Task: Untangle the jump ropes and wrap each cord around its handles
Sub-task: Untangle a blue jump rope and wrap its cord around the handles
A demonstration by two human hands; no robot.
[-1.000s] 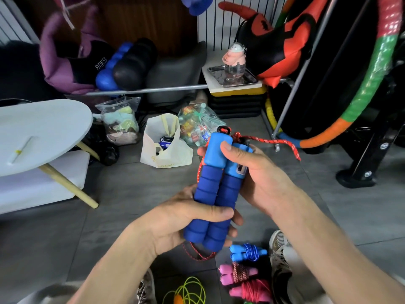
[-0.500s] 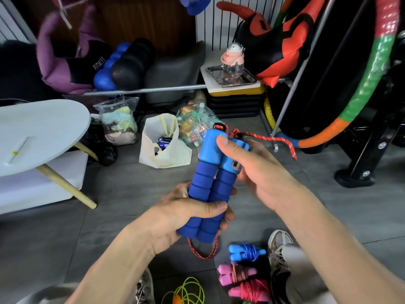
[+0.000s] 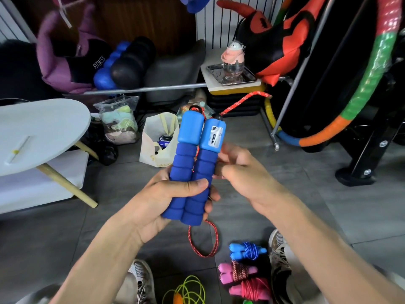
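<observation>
Gripping the two blue foam-covered jump-rope handles side by side, the left hand has its fingers curled round their lower half, thumb across the front. Just right of them, the right hand curls at the handles' far side; whether it pinches the red braided cord I cannot tell. That cord arcs away above the fingertips and loops below the left palm. Wrapping looks barely begun; next, the slack needs winding round both handles.
</observation>
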